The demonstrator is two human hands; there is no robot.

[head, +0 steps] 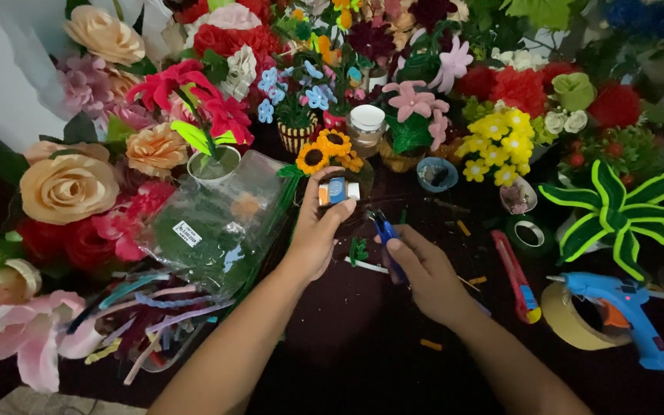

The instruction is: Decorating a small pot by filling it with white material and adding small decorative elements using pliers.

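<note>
- Head view: the left hand [317, 230] holds up a small orange, blue and white object [337, 191], pinched between thumb and fingertips near the centre of the frame, just below a sunflower bunch [326, 152] that stands at 12 o'clock from it.
- The left grip is clamped on that small object; what the object is, I cannot tell.
- The right hand [423, 270] sits at 4 o'clock from the left hand, fingers curled tight around the blue-handled cutters [384, 228], whose tip points toward 11 o'clock, at the small object but apart from it.
- Judged from this, the step in hand is trimming or shaping the small piece; the next move calls for bringing the cutter tip to it while the left hand keeps it steady.
- On the dark bench [363, 353], at 3 o'clock from the hands, lie a red utility knife [518, 278], a tape roll [570, 317] and a blue glue gun [622, 306] resting across it.
- At 9 o'clock lies a clear plastic bag [217, 230] with green stuff inside, and below it a heap of pipe cleaners [147, 323].
- Hard to make out: whether the cutter blades are apart, since the fingers cover the handles; the bits scattered on the bench are too small to name; the flowers at the edges are cut off.
</note>
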